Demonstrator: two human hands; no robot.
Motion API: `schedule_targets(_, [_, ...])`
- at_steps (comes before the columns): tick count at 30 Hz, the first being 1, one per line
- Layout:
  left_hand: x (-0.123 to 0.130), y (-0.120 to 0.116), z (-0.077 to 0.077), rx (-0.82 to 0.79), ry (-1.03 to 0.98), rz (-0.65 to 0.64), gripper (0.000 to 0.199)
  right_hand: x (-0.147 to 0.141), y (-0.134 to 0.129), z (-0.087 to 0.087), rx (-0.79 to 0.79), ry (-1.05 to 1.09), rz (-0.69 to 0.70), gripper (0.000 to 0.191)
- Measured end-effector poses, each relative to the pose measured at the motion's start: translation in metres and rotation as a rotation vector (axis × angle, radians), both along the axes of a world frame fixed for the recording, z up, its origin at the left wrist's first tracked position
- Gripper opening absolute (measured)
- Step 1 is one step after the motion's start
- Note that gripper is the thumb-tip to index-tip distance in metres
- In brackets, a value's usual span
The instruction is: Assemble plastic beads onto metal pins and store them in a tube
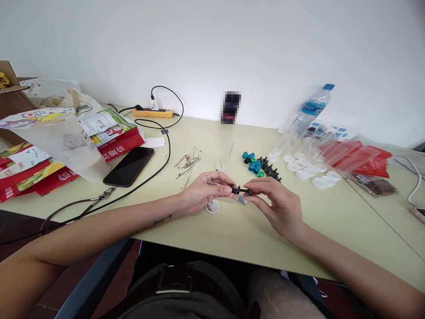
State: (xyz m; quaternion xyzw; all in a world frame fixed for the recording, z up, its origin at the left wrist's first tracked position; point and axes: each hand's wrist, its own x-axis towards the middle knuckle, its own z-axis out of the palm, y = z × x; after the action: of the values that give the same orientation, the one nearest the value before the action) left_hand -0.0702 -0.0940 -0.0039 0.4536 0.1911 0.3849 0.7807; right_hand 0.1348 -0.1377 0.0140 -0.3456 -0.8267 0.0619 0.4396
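The grip of left hand (199,193) and right hand (282,206) is closed on a slender black part (243,190), its knobbed end toward three o'clock

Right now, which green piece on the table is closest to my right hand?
The front green piece, at the near edge of the blue pieces; the other green piece sits farther from your right hand.

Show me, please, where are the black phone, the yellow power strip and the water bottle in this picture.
Phone (129,167): head view, middle of its dark screen.
Power strip (153,114): head view, its yellow front side.
Bottle (312,108): head view, its blue label.
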Motion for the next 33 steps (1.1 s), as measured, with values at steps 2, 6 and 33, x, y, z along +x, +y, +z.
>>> schedule_targets(2, [0.0001, -0.0001, -0.0009, -0.012, -0.006, -0.003, 0.022, 0.0005, -0.0003, -0.0007, 0.035, -0.016, 0.009, 0.027])
schedule_targets(6, [-0.0001, 0.0003, -0.002, -0.035, -0.015, -0.022, 0.021, 0.0011, 0.0002, -0.0011, 0.096, -0.051, 0.02, 0.032])
schedule_targets(33, [-0.001, -0.0042, 0.0028, 0.082, 0.067, 0.016, 0.02, -0.0001, -0.0056, 0.0012, 0.271, -0.109, 0.062, 0.039])
